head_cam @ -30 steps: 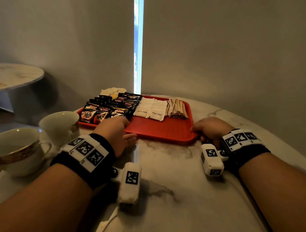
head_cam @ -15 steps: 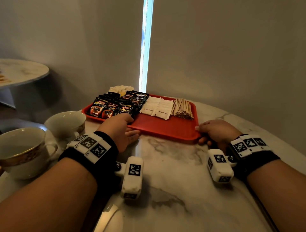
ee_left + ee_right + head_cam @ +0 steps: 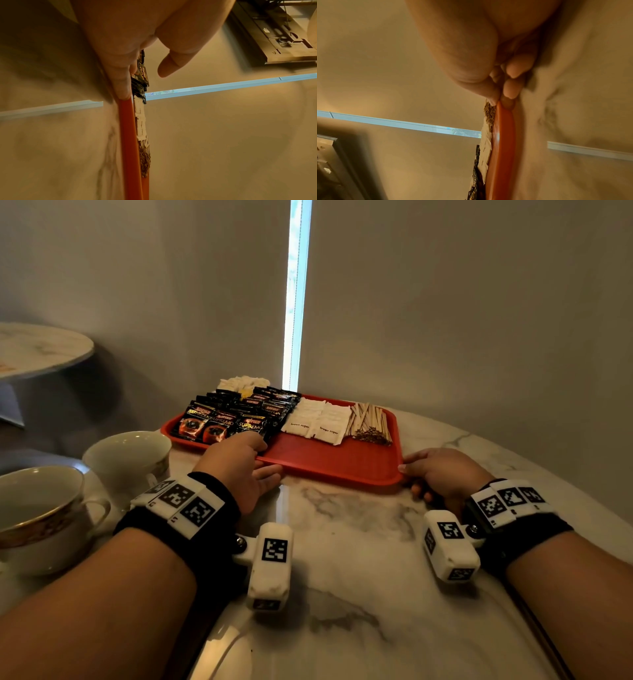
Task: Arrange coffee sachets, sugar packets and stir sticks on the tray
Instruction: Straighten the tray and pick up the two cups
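The red plastic tray [image 3: 329, 463] lies flat on the marble worktop [image 3: 359, 542]. Black coffee sachets [image 3: 236, 416] lie in overlapping rows on its left part. White sugar packets [image 3: 317, 421], printed "brown sugar", lie in two overlapping columns at the centre, touching the sachets. Wooden stir sticks [image 3: 370, 422] lie bundled lengthwise on the right part, just beside the packets. The near part of the tray floor is bare.

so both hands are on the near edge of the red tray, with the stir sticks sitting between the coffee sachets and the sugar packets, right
Not quite. In the head view the sugar packets sit in the middle, between the coffee sachets and the stir sticks. The rest holds: left hand and right hand are at the red tray's near edge.
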Action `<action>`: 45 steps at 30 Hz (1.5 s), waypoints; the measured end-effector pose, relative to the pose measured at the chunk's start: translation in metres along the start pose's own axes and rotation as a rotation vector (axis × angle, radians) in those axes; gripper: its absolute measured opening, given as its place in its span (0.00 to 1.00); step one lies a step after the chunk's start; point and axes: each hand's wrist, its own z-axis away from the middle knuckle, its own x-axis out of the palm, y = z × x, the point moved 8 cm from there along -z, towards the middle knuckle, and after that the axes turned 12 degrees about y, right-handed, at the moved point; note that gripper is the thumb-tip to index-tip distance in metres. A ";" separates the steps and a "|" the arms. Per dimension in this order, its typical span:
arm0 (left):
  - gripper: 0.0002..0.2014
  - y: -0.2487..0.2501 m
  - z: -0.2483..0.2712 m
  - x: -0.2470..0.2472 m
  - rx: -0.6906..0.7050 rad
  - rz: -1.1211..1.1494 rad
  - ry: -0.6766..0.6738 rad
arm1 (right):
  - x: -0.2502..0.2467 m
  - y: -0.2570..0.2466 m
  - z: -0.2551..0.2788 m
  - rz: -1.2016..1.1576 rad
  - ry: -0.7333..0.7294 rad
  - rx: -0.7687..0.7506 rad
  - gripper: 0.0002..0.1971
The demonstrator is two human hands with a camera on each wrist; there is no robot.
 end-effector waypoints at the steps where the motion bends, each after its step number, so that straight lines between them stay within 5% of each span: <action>1: 0.10 0.000 0.000 0.000 0.002 -0.005 -0.002 | 0.000 0.000 0.000 0.005 0.000 0.001 0.03; 11: 0.03 -0.001 -0.002 0.002 0.027 -0.046 -0.020 | -0.004 0.005 -0.004 -0.045 0.019 0.065 0.04; 19: 0.13 -0.001 -0.003 0.002 0.031 -0.046 -0.023 | -0.004 0.004 -0.002 -0.047 0.020 0.068 0.04; 28: 0.12 -0.002 -0.003 0.001 0.029 -0.063 -0.008 | -0.004 0.003 0.003 -0.063 0.006 0.069 0.03; 33: 0.12 -0.001 -0.003 0.001 0.022 -0.067 -0.002 | -0.002 0.006 0.003 -0.065 0.011 0.109 0.12; 45: 0.13 -0.003 0.001 0.002 -0.003 -0.113 -0.012 | -0.003 0.008 0.001 -0.118 0.010 0.139 0.10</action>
